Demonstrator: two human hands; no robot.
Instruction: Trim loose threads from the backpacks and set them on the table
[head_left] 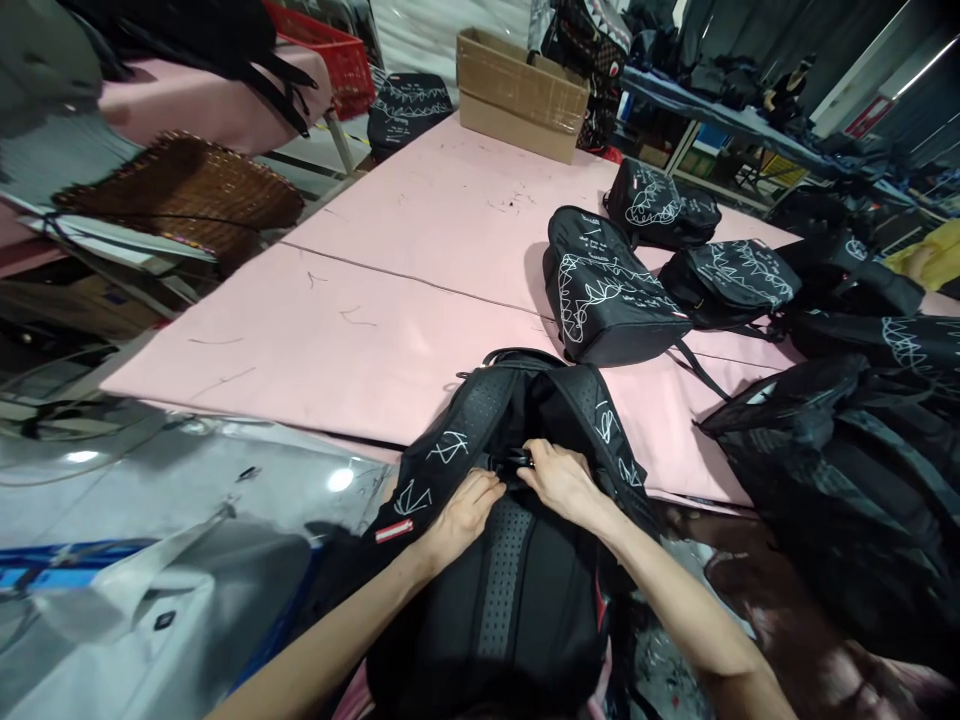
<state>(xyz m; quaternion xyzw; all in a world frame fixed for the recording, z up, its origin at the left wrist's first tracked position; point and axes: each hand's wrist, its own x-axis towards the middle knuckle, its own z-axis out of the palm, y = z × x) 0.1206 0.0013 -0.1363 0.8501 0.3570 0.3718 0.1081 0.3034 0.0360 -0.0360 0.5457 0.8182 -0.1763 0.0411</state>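
Observation:
A black backpack [450,620] lies in front of me with its back panel up, its top end resting on the table edge. Its two shoulder straps [459,425] carry white scribble prints. Between the straps, my left hand [469,508] is closed, its fingertips pinching at a small black buckle [511,458]. My right hand [559,482] grips the other side of that buckle with thumb and bent fingers. The fingers partly cover the buckle, so I cannot tell whether its halves are joined.
The pink-topped table [390,270] stretches ahead. A black backpack with white prints [600,285] and several more lie on the right, with another dark pile [847,480] nearer. An open cardboard box [517,100] stands at the far end. A wicker seat [191,190] is left.

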